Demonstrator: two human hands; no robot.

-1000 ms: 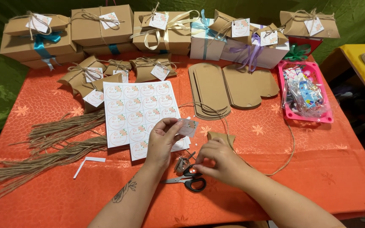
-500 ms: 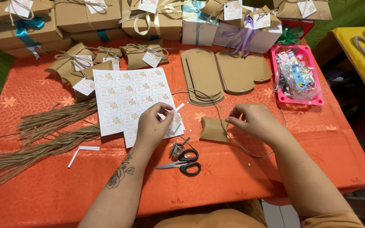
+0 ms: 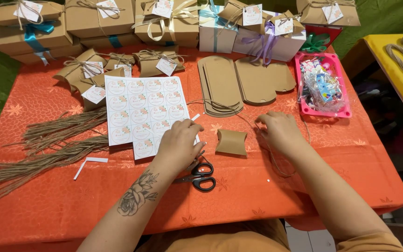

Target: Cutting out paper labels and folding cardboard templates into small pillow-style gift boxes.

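Observation:
My left hand (image 3: 180,143) rests on the lower right corner of a white sheet of round stickers (image 3: 141,109) and pinches a small white paper tag (image 3: 195,117). A small folded kraft pillow box (image 3: 232,142) lies on the orange tablecloth between my hands. My right hand (image 3: 281,133) is just right of the box, fingertips closed on a thin twine strand (image 3: 276,165) that loops across the cloth. Black-handled scissors (image 3: 202,176) lie right below my left hand.
Flat kraft box blanks (image 3: 220,86) lie behind the small box. A pink tray (image 3: 346,100) of small wrapped items sits at the right. Tied gift boxes (image 3: 99,18) line the back edge. Twine bundles (image 3: 47,149) and a white paper strip (image 3: 87,166) lie left. A yellow table (image 3: 390,56) stands right.
The tag has come down with my left hand onto the sticker sheet. My right hand left the scissors, moved right past the kraft box and took up the twine.

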